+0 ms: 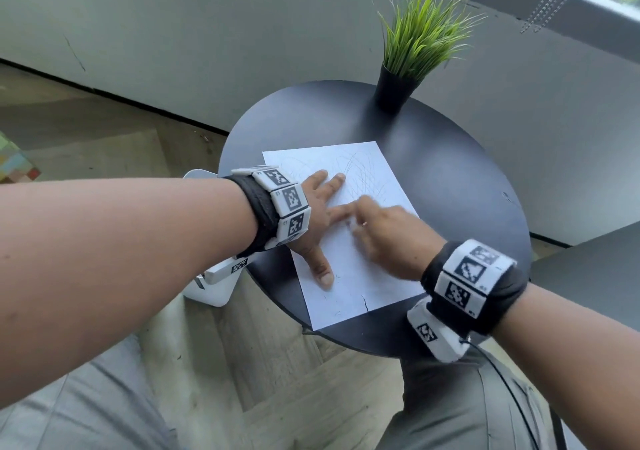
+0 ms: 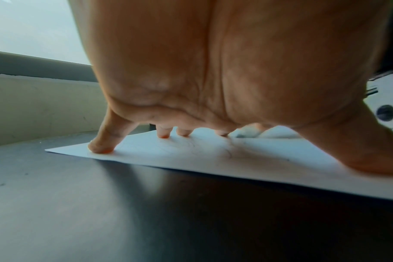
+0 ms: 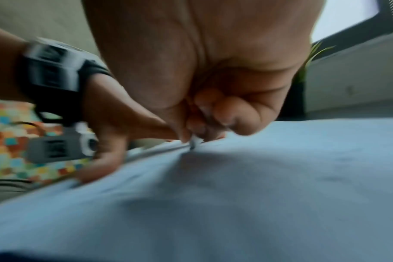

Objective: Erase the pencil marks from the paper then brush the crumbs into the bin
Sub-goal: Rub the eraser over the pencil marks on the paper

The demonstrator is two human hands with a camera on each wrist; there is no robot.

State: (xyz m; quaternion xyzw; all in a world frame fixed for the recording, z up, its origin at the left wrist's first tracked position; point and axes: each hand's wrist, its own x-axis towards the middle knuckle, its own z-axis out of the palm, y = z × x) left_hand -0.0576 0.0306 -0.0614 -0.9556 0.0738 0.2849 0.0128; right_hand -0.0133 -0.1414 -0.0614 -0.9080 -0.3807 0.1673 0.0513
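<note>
The right hand [image 1: 384, 238], fingers curled, pinches a small white eraser [image 3: 196, 141] against the paper [image 1: 356, 276]. The left hand [image 1: 320, 214] is spread flat, fingertips [image 2: 100, 148] pressing the sheet onto the round black table [image 1: 450, 179]. A white bin [image 1: 211, 290] stands beside the table's left edge.

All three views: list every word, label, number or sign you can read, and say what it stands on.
No readable words or brand names in any view.
Left wristband: black-and-white square code markers, with tiny characters beside them too small to read.
Right wristband: the same kind of markers, small print unreadable.
Paper: only pencil scribbles, no writing.
White bin: no label visible.
Plant pot: plain black.
</note>
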